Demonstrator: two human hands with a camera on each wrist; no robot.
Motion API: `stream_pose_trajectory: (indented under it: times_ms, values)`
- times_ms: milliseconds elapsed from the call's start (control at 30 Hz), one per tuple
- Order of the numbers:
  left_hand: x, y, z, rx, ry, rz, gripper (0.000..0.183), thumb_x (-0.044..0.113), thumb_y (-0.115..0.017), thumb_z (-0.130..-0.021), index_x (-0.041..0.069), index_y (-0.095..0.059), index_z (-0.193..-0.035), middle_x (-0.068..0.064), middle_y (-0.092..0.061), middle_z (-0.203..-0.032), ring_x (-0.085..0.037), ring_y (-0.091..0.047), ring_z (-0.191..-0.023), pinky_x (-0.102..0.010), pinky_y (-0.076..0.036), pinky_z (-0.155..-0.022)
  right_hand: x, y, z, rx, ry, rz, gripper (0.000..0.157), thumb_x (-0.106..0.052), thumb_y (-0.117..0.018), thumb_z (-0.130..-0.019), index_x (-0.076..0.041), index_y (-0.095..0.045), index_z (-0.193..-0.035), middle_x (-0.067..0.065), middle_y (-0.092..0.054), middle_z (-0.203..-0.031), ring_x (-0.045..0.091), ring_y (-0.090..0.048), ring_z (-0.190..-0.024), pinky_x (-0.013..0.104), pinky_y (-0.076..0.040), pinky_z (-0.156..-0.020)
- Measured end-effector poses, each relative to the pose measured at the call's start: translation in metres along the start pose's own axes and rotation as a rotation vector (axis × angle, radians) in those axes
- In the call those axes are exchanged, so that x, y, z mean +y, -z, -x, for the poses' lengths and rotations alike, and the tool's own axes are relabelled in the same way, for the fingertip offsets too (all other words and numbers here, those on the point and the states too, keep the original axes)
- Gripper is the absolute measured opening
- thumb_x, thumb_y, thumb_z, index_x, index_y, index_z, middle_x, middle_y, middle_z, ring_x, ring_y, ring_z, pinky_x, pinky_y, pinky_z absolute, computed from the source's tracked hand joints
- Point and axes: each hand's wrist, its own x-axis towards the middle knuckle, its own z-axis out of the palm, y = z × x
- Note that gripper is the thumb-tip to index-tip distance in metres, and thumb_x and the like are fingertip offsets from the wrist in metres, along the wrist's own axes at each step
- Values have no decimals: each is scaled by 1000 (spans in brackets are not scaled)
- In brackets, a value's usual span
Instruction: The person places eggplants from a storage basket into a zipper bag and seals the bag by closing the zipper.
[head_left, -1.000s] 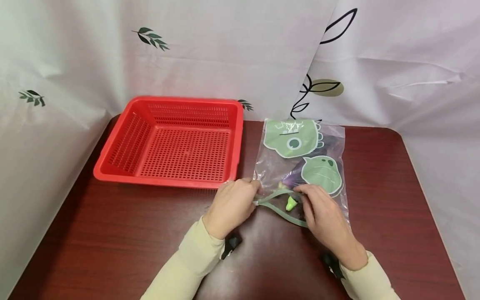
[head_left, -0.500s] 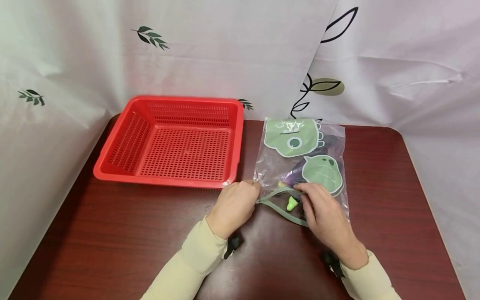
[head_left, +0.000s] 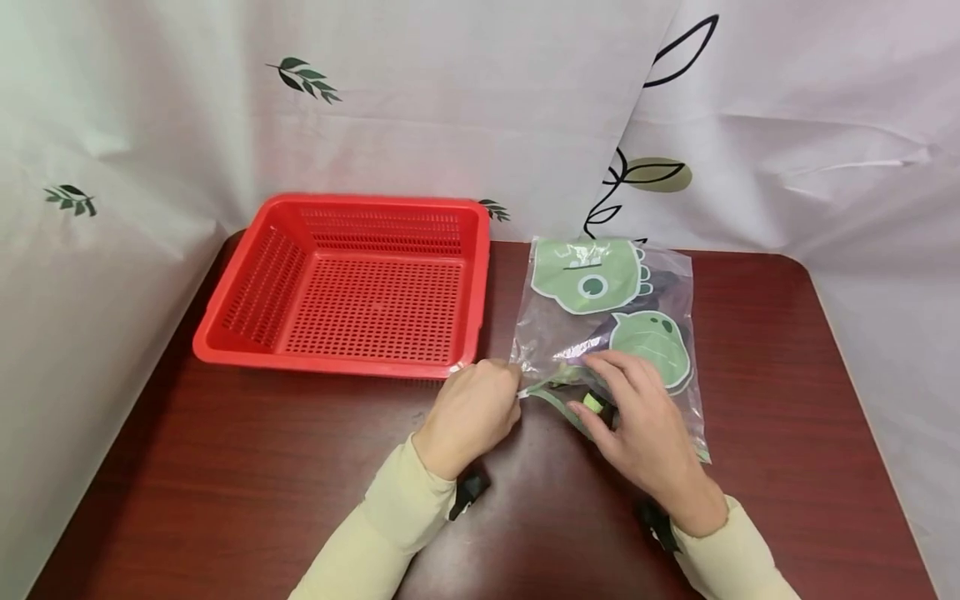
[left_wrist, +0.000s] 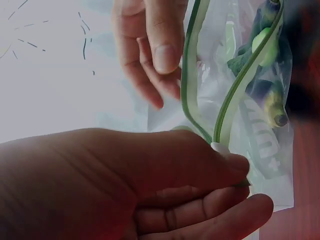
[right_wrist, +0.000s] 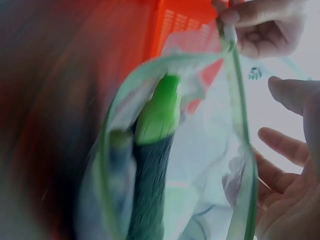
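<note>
A clear zip bag (head_left: pixel 588 279) with green cartoon prints lies on the table, its mouth toward me. My left hand (head_left: pixel 472 408) pinches the left end of the zip strip, right by the white slider (left_wrist: pixel 220 147). At the bag's mouth, my right hand (head_left: pixel 652 425) has its thumb and fingers spread apart, and nothing is gripped between them. The two green zip strips stand apart in both wrist views. Inside lies a long dark green vegetable-like thing (right_wrist: pixel 150 187) with a bright green end; beside it shows a purple one with a pale stem (left_wrist: pixel 276 107).
A red perforated plastic basket (head_left: pixel 472 333) stands at the back left, its near right corner close to my left hand. The dark reddish wooden table (head_left: pixel 780 400) ends at a white curtain (head_left: pixel 420 108) with leaf prints behind.
My right hand has let go of the bag's zip edge, and its fingers have spread over the mouth. The opening looks narrower in the head view. The left hand keeps its hold.
</note>
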Motion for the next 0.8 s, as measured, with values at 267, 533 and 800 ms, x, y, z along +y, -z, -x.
stream_pose_trajectory:
  times_ms: [267,533,800]
  values:
    - [-1,3,0,54,20,-48,22,15,-65,-73,16,-53,-55,1,-56,-55,-20,-57,-50,-34,-41,-42,-18,-11,-17,-17,121,-75,41,-20,-72,-78,-4,-63,-115,7,-60,-113,30,-50,-110,38,-30,-101]
    - [-2,6,1,87,2,-65,28,18,-68,-72,19,-51,-50,4,-54,-49,-17,-53,-45,-30,-37,-40,-26,-22,-22,-69,172,-64,32,-10,-68,-79,-5,-65,-111,4,-62,-105,24,-55,-104,37,-34,-98]
    - [0,7,2,91,-38,-67,26,18,-69,-73,18,-55,-52,3,-56,-51,-18,-56,-48,-33,-41,-42,-25,-29,-19,-30,167,-41,24,-6,-67,-79,-5,-68,-103,3,-64,-96,23,-57,-96,35,-40,-91]
